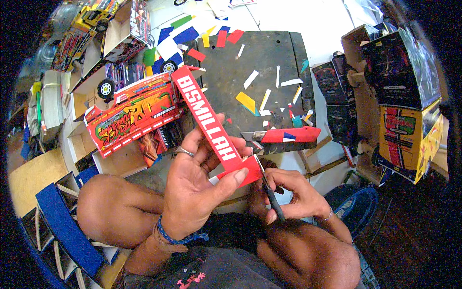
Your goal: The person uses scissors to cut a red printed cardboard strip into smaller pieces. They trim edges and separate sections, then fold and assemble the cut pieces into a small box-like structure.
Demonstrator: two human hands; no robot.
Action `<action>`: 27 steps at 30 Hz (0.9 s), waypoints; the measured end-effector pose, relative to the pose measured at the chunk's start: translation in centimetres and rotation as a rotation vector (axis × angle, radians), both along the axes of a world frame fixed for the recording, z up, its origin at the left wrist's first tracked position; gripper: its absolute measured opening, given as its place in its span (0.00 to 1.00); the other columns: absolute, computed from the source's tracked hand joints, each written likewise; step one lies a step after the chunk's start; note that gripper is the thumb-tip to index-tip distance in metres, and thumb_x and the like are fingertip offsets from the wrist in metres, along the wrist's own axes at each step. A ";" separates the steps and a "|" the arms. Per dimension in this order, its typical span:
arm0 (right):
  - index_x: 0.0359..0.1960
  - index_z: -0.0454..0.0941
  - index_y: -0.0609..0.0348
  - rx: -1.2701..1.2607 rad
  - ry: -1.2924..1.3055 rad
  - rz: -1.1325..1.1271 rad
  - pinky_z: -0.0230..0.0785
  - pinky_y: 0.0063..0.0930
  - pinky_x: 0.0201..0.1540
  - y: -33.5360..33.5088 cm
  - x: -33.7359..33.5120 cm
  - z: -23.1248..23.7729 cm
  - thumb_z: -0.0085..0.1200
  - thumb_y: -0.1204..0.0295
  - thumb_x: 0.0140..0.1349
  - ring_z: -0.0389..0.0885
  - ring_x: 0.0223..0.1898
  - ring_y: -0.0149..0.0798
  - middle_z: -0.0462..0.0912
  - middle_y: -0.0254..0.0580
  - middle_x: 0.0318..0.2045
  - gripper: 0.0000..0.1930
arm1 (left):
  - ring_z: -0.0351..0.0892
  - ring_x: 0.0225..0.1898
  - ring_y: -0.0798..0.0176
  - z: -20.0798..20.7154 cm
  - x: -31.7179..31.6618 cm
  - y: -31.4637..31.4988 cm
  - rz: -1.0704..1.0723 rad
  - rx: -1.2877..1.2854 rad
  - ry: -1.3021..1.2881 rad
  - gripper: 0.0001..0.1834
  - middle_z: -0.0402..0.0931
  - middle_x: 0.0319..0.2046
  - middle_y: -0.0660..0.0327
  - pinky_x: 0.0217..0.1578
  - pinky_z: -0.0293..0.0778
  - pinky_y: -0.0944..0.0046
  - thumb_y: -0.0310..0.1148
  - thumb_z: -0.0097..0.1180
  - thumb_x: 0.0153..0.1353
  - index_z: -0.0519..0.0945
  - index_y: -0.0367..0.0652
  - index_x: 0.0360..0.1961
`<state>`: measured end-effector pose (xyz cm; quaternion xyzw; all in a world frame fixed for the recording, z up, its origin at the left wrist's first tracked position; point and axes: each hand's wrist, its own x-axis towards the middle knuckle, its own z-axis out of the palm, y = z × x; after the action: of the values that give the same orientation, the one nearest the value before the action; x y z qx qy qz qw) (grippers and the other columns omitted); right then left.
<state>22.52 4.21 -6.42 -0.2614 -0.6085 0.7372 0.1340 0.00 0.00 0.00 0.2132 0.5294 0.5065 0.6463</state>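
The left hand (190, 188) grasps the red lettered strip (204, 115), which extends forward past its fingers; the thumb pins a red end piece (250, 171). The right hand (303, 195) grips dark-handled scissors (275, 204), blade against that piece's right edge. Trimming appears in hand; the next move calls for steady, aligned cutting. Beyond both hands, a red utility knife (288, 135) lies on the counter (267, 48).
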 end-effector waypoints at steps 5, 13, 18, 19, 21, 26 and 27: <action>0.26 0.71 0.58 0.033 -0.016 0.000 0.66 0.32 0.35 0.0 -0.1 0.2 0.78 0.61 0.45 0.76 0.31 0.39 0.76 0.38 0.27 0.24 | 0.76 0.60 0.55 -0.2 -0.1 0.0 -0.005 0.009 0.019 0.44 0.74 0.56 0.50 0.63 0.72 0.55 0.19 0.64 0.57 0.55 0.38 0.72; 0.24 0.71 0.57 0.003 -0.053 -0.029 0.64 0.28 0.30 -0.3 0.2 0.2 0.77 0.62 0.47 0.74 0.28 0.31 0.76 0.33 0.24 0.22 | 0.76 0.60 0.56 -0.1 -0.1 0.0 0.009 -0.012 -0.015 0.44 0.74 0.56 0.51 0.62 0.72 0.55 0.18 0.64 0.57 0.55 0.39 0.72; 0.24 0.70 0.57 -0.024 -0.063 -0.045 0.63 0.27 0.29 -0.6 0.2 0.2 0.77 0.63 0.47 0.74 0.28 0.30 0.76 0.33 0.24 0.22 | 0.76 0.60 0.56 -0.1 -0.1 0.1 -0.007 -0.016 0.006 0.43 0.74 0.56 0.51 0.62 0.73 0.56 0.18 0.64 0.57 0.55 0.39 0.72; 0.23 0.70 0.57 -0.021 -0.070 -0.042 0.64 0.28 0.29 -0.6 0.2 0.2 0.77 0.63 0.47 0.74 0.28 0.31 0.76 0.33 0.24 0.22 | 0.76 0.60 0.56 -0.1 -0.1 0.1 -0.007 -0.017 0.009 0.43 0.74 0.56 0.51 0.62 0.73 0.56 0.18 0.64 0.57 0.56 0.39 0.72; 0.24 0.70 0.57 0.000 -0.080 -0.031 0.64 0.28 0.30 -0.5 0.3 0.2 0.77 0.63 0.47 0.75 0.28 0.32 0.76 0.34 0.24 0.22 | 0.76 0.60 0.56 -0.1 -0.1 0.1 -0.006 -0.017 0.008 0.43 0.74 0.56 0.51 0.62 0.73 0.56 0.18 0.63 0.58 0.56 0.39 0.72; 0.29 0.71 0.58 0.184 -0.131 -0.063 0.67 0.32 0.31 0.1 0.3 0.3 0.77 0.59 0.46 0.76 0.29 0.37 0.76 0.38 0.28 0.24 | 0.76 0.60 0.56 -0.1 -0.1 0.0 0.005 -0.014 -0.001 0.43 0.74 0.56 0.51 0.61 0.74 0.56 0.18 0.63 0.58 0.55 0.39 0.72; 0.30 0.71 0.58 0.210 -0.177 -0.073 0.67 0.33 0.32 0.3 0.3 0.4 0.77 0.58 0.46 0.77 0.30 0.39 0.76 0.39 0.29 0.25 | 0.76 0.59 0.57 -0.1 0.0 0.0 0.013 -0.028 0.013 0.43 0.74 0.56 0.52 0.61 0.74 0.57 0.18 0.63 0.58 0.55 0.39 0.72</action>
<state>22.82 4.47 -6.04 -0.3321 -0.6818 0.6380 0.1332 -0.05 -0.02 -0.09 0.2039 0.5421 0.5019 0.6424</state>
